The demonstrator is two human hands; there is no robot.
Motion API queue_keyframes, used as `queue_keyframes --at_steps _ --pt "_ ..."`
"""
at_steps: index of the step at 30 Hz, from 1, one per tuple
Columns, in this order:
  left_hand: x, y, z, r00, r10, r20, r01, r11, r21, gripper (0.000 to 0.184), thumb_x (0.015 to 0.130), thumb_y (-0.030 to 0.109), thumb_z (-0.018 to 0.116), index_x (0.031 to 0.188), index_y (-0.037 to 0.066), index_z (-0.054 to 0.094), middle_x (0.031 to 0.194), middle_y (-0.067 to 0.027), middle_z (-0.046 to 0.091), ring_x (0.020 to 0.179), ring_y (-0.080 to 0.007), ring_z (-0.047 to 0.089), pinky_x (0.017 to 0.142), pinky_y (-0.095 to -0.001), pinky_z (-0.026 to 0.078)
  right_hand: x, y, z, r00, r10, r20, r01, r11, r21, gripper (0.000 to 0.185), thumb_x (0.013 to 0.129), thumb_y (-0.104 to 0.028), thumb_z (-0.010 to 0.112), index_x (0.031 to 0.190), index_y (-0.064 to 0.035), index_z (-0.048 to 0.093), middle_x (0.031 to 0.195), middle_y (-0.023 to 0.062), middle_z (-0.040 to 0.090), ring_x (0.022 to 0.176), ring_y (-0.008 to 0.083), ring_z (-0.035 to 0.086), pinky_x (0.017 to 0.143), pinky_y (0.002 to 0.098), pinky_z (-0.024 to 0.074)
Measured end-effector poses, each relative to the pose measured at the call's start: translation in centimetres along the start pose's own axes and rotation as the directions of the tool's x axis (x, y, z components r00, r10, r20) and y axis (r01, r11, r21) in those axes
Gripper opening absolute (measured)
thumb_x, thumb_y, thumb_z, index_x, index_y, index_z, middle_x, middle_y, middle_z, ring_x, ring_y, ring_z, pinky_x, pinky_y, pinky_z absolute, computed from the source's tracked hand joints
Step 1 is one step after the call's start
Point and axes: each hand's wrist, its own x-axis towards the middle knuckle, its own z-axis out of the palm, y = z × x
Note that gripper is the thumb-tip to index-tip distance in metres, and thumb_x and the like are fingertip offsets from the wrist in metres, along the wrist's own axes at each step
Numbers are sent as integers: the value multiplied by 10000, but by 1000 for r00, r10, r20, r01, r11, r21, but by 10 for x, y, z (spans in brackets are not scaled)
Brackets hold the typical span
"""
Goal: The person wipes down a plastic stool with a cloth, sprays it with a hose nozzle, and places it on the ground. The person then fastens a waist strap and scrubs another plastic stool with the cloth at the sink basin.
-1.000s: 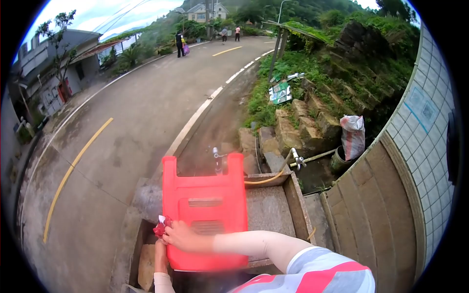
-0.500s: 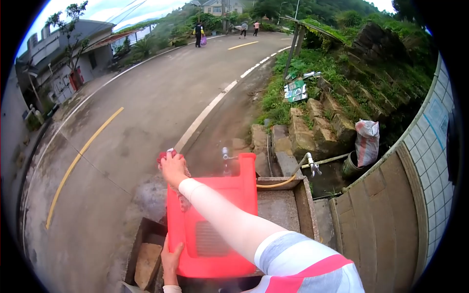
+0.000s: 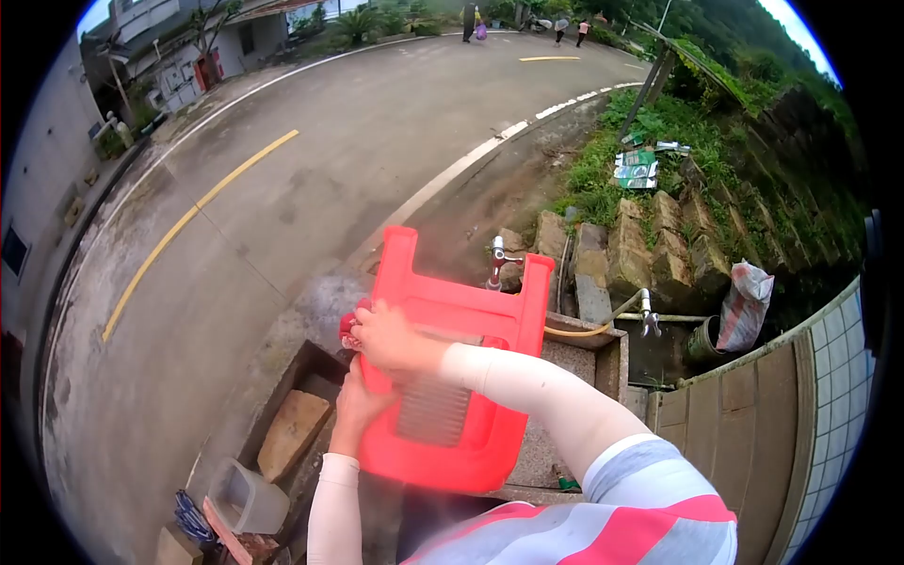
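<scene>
A red plastic stool (image 3: 490,428) lies tipped over the stone sink (image 3: 614,363), its legs pointing away from me. My left hand (image 3: 358,405) grips the stool's left edge, with its fingers closed on it. Just above, my right hand (image 3: 391,339) is closed on a dark red cloth (image 3: 350,325) at the same edge; it is somewhat blurred. Behind the stool stands a metal tap (image 3: 499,264). The lower part of the stool's legs is in plain view.
A second tap (image 3: 647,311) with a yellowish hose is on the right. A sack (image 3: 746,306) stands in a bucket (image 3: 702,341). At lower left are a stone block (image 3: 294,435) and a plastic container (image 3: 250,497). People are far up the road (image 3: 377,122).
My right hand has come back from the far left corner with the cloth, close to my left hand. The stool has turned and tilted. The view has shifted down and left.
</scene>
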Motion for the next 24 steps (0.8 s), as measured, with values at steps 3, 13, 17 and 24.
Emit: queue_keyframes --at_steps 3,13,17,24 --pt "2 -10 3 1000 -9 -3 9 1000 -4 874 647 379 763 1368 78 372 1125 -256 620 1045 -422 601 868 -484 496 47 39 9 986 161 -48 -163 985 -48 215 761 -180 615 928 -99 722 1074 79 577 1049 310 506 771 420 486" --pt "1 -7 2 994 -109 27 109 994 -14 965 597 359 793 1404 101 332 1129 -266 598 1063 -406 576 903 -467 480 118 127 -11 963 206 -172 -226 969 -103 312 822 -314 607 1058 -129 692 1116 45 605 1054 328 516 822 432 497" --pt "4 -6 8 995 -96 12 96 995 6 965 589 374 806 1390 84 356 1118 -278 598 1038 -415 578 896 -464 483 81 136 -9 944 238 -227 -266 959 -99 350 833 -325 605 1121 -134 661 1176 70 577 1048 346 514 820 443 495" --pt "11 -19 19 997 -70 16 69 996 63 993 607 483 779 1407 83 348 1109 -274 577 1044 -417 575 878 -482 485 -30 69 -11 984 110 -137 -133 977 -166 498 772 -236 626 1239 -70 579 1325 159 492 992 357 522 754 433 513"
